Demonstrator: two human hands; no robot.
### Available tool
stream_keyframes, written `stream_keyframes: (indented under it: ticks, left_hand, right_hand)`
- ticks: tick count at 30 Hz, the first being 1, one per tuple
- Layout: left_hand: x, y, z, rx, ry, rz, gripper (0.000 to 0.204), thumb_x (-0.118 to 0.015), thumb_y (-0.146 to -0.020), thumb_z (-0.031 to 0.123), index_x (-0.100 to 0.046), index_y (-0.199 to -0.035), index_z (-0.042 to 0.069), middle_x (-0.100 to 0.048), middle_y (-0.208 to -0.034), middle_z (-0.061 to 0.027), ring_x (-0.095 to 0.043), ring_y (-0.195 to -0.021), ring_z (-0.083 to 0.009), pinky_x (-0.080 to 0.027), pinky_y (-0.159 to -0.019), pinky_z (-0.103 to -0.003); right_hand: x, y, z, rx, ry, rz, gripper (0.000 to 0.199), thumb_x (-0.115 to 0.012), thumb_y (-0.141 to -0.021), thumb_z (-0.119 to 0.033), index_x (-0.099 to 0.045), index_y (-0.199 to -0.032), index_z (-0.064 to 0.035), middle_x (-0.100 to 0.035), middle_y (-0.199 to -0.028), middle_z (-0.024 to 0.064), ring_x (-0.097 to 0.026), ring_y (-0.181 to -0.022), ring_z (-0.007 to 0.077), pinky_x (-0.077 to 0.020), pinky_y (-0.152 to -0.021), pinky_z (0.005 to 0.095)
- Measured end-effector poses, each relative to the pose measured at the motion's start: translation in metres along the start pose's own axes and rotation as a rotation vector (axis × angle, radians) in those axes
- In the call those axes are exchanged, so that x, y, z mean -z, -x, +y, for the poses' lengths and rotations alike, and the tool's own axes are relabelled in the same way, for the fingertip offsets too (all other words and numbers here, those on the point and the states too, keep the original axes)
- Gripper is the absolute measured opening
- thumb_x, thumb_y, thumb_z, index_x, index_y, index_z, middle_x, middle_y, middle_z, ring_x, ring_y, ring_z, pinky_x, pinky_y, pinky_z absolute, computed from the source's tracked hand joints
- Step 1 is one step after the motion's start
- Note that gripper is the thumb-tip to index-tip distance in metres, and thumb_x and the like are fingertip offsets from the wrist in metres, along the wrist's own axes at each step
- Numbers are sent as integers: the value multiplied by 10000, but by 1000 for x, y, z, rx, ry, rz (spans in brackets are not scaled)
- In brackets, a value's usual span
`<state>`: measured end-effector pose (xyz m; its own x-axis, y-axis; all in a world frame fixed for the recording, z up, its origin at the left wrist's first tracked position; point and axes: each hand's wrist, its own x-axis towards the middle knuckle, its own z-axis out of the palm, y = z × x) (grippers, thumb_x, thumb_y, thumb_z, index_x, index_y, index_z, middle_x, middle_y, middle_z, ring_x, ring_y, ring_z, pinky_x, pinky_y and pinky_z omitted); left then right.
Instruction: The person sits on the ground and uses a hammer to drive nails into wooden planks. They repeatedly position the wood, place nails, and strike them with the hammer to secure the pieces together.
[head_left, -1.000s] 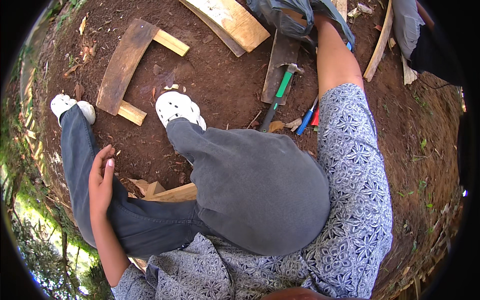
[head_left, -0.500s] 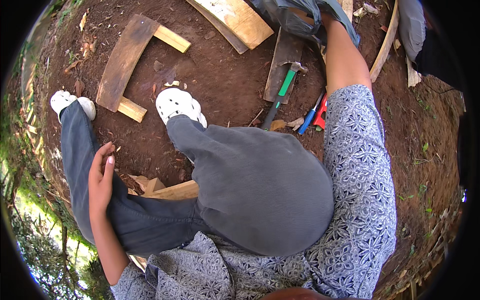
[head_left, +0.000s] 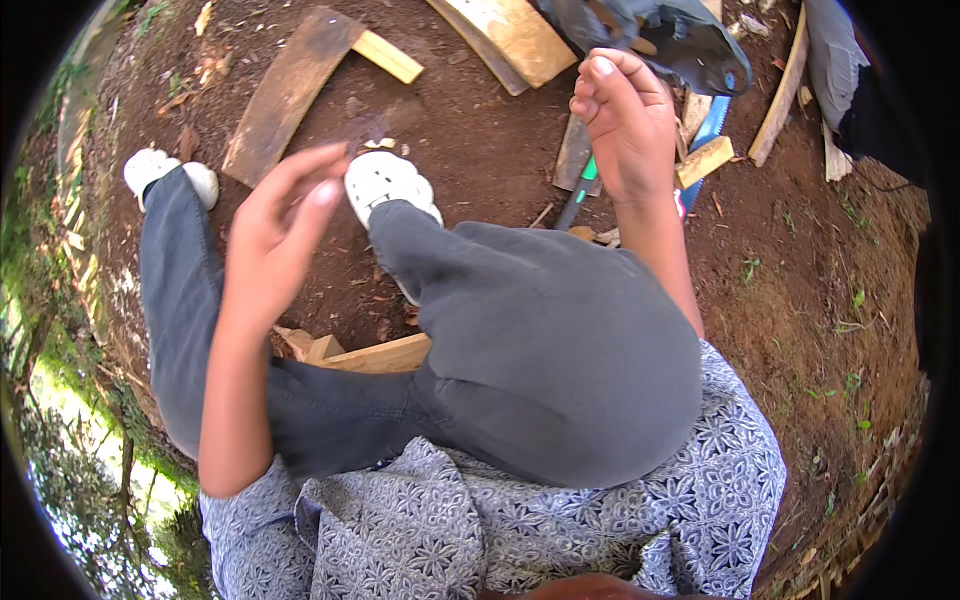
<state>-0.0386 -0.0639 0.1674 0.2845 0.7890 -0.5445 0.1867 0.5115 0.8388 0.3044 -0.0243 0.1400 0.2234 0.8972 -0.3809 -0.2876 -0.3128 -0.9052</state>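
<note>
Plastic bag (head_left: 700,52): just beyond the right hand (head_left: 632,125), the nearer one; spreads mostly left to right.
Right grip: fingers curled toward thumb; cannot tell whether they pinch anything.
Left hand (head_left: 272,238): fingers loosely spread, blurred.
Hammer (head_left: 574,204): head hidden behind the right hand.
Cut off: bag's far edge.

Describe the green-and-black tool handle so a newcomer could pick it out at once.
Find the big rounded knee in dark-grey trousers near the centre. Just above it, a slim green-and-black tool handle slants over the lower end of a weathered brown wooden board. Its bright green section sets it apart from the brown wood.
</note>
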Motion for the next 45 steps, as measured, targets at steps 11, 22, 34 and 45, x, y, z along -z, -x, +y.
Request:
stream_keyframes:
  ticks: [11,22,34,45]
  left_hand:
    - [45,-71,-84,-33,243,485,284,-563,-1050,128,-644,-1304,30,-684,-1145,-68,-652,-976,-118,-573,-845,-261]
    - [53,-18,-204,-258,-917,505,234,-766,-815,272,-745,-978,105,-665,-989,-81,-630,-961,-303,-504,-878,-431]
    - [39,-51,-185,-67,-1547,55,267,-806,-762,318,-785,-979,164,-654,-1101,7,-538,-1161,-212,-392,-958,-444]
    - [28,-46,-215,-151,-1487,78,180,-766,-812,269,-769,-956,161,-654,-1064,14,-553,-1119,-220,-397,-944,-517]
  right_hand:
    - [-8,-40,84,-45,509,-39,268,-730,-968,-240,-724,-1097,-6,-697,-893,12,-632,-786,74,-515,-694,231]
    - [-31,3,195,-124,898,-437,269,-735,-938,-292,-769,-1073,-61,-755,-956,30,-669,-872,114,-530,-795,298]
    - [-55,16,180,-183,977,-519,299,-723,-934,-333,-774,-1086,-81,-757,-951,55,-688,-895,140,-535,-830,328]
    - [6,12,185,-172,940,-324,302,-733,-960,-317,-757,-1100,-50,-745,-967,23,-653,-895,103,-521,-824,297]
